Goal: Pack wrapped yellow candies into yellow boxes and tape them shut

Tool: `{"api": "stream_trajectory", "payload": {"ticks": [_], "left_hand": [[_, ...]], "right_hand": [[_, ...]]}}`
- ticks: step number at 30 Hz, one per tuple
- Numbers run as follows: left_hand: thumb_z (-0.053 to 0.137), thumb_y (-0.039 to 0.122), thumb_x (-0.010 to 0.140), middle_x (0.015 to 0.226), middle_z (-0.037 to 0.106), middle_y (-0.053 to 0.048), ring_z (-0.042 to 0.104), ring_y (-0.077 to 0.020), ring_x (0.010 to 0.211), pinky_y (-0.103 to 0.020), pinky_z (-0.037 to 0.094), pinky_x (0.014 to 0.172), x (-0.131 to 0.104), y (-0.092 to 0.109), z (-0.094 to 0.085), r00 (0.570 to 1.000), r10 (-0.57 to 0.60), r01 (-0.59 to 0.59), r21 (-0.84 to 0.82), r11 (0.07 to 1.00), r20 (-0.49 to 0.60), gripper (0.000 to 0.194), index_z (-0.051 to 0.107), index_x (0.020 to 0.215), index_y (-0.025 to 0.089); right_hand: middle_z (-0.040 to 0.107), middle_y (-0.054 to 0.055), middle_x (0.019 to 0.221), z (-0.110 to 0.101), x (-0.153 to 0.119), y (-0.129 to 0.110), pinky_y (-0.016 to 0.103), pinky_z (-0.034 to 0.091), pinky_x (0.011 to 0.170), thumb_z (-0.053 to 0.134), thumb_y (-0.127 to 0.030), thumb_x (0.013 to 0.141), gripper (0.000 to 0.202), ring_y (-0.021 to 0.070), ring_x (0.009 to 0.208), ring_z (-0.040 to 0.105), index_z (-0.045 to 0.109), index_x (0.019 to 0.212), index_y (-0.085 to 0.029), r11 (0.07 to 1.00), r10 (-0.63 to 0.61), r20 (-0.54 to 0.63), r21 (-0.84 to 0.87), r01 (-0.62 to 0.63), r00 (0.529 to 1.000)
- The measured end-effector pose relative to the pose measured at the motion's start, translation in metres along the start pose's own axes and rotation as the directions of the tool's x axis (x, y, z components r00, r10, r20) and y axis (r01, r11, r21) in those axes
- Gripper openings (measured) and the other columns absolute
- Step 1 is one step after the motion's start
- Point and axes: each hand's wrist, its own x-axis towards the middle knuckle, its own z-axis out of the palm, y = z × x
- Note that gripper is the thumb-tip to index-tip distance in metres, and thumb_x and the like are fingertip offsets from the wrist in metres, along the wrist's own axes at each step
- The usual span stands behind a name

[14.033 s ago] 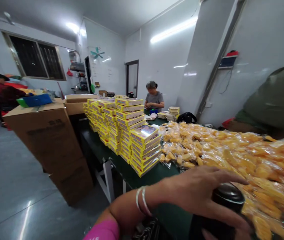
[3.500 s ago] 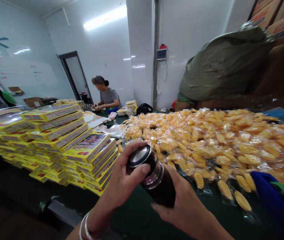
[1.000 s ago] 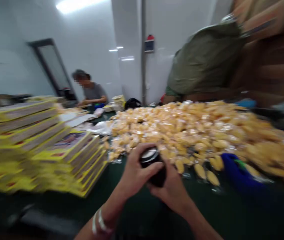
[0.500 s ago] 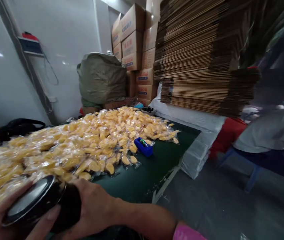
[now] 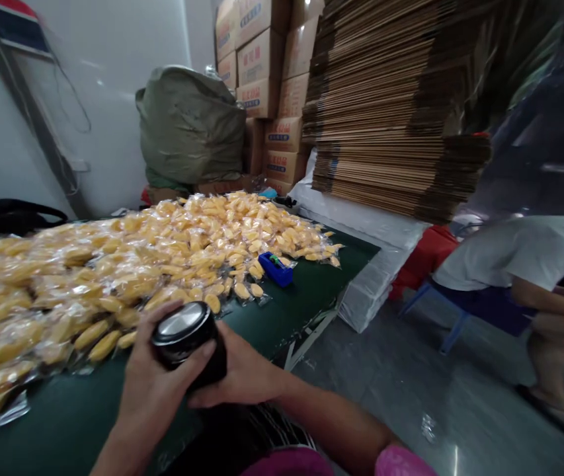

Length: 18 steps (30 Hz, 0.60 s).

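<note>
A black thermos flask [image 5: 183, 322] with a shiny silver disc on its lid is held near the table's front edge, its top tilted towards the left. My left hand [image 5: 150, 377] wraps around the lid end, thumb across the near side. Around the lower body, my right hand [image 5: 242, 371] grips from the right, and its fingers are partly hidden behind the flask. Just beyond lies a large heap of yellow oval pieces in clear plastic wrappers [image 5: 172, 264]. To the right of the heap, a blue tape dispenser [image 5: 276, 271] with a green roll sits on the table.
The dark green table [image 5: 306, 301] carries the heap. Behind it stand a bulky olive sack [image 5: 192, 125], stacked cartons [image 5: 262, 59] and a tall pile of flattened cardboard [image 5: 381, 119] above a white plastic-wrapped base [image 5: 365, 297]. At right, another person [image 5: 514, 251] sits on a blue stool [image 5: 453, 324].
Both hands and the flask have moved right and up in the picture, and the left forearm has come into view. The view has tilted downwards, showing more of the seated person.
</note>
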Motion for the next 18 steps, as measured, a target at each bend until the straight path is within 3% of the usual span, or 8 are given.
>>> {"api": "stream_trajectory", "payload": {"ticks": [2,5,7,9,12,15,18], "left_hand": [[0.083,0.043,0.063,0.123,0.066,-0.007,0.065,-0.0307,0.111,-0.044,0.052,0.099,0.001,0.001,0.0,0.994,0.023,-0.01,-0.129,0.992,0.103,0.076,0.054,0.132,0.028],[0.081,0.048,0.071,0.133,0.064,-0.008,0.061,-0.0293,0.121,-0.037,0.053,0.1,0.022,-0.006,-0.017,0.954,0.102,0.006,-0.356,0.934,0.282,0.078,0.051,0.14,0.029],[0.076,0.05,0.078,0.13,0.067,-0.007,0.06,-0.0272,0.125,-0.035,0.051,0.103,0.048,-0.012,-0.033,0.975,0.076,0.018,-0.419,0.908,0.207,0.06,0.06,0.132,0.028],[0.075,0.045,0.081,0.114,0.073,-0.005,0.065,-0.0245,0.116,-0.037,0.05,0.104,0.083,-0.017,-0.043,1.0,-0.018,0.027,-0.432,0.901,0.025,0.038,0.069,0.113,0.026],[0.082,0.039,0.073,0.089,0.074,0.001,0.07,-0.0223,0.1,-0.042,0.049,0.108,0.14,-0.021,-0.04,0.988,-0.093,0.03,-0.437,0.899,-0.123,0.025,0.073,0.091,0.025],[0.084,0.045,0.067,0.091,0.075,0.003,0.07,-0.0254,0.104,-0.045,0.048,0.11,0.195,-0.028,-0.024,0.984,-0.148,0.107,-0.335,0.936,-0.098,0.031,0.073,0.09,0.028],[0.082,0.056,0.063,0.095,0.078,-0.003,0.073,-0.0311,0.099,-0.05,0.054,0.1,0.247,-0.05,-0.01,0.987,-0.158,0.155,-0.121,0.98,-0.018,0.045,0.073,0.095,0.025]], "right_hand": [[0.063,0.009,0.131,-0.007,-0.006,0.0,0.044,0.046,0.105,0.093,-0.031,0.051,0.091,0.0295,0.121,0.058,0.053,0.132,-0.019,0.999,0.029,-0.054,-0.016,-0.03,0.998],[0.064,0.009,0.127,-0.025,0.003,-0.003,0.046,0.045,0.104,0.092,-0.032,0.054,0.084,0.0294,0.119,0.058,0.055,0.128,-0.018,0.999,0.025,-0.071,0.043,-0.022,0.997],[0.067,0.007,0.116,-0.038,0.023,-0.008,0.045,0.047,0.099,0.091,-0.034,0.056,0.073,0.0274,0.11,0.061,0.059,0.12,-0.019,0.995,0.041,-0.073,0.098,-0.034,0.996],[0.068,0.004,0.104,-0.049,0.05,-0.014,0.043,0.05,0.093,0.091,-0.035,0.056,0.064,0.0248,0.098,0.064,0.062,0.112,-0.021,0.989,0.059,-0.063,0.137,-0.05,0.996],[0.068,0.002,0.095,-0.066,0.097,-0.023,0.043,0.051,0.091,0.091,-0.033,0.053,0.059,0.0232,0.09,0.064,0.064,0.104,-0.022,0.988,0.043,-0.036,0.153,-0.037,0.998],[0.068,0.002,0.095,-0.095,0.134,-0.028,0.043,0.051,0.092,0.092,-0.032,0.052,0.056,0.0229,0.091,0.064,0.066,0.101,-0.022,0.992,-0.005,-0.041,0.127,0.01,0.999],[0.069,0.003,0.096,-0.133,0.143,-0.03,0.04,0.053,0.09,0.091,-0.03,0.056,0.054,0.0219,0.09,0.065,0.067,0.104,-0.02,0.993,-0.028,-0.158,0.11,0.045,0.987]]}}
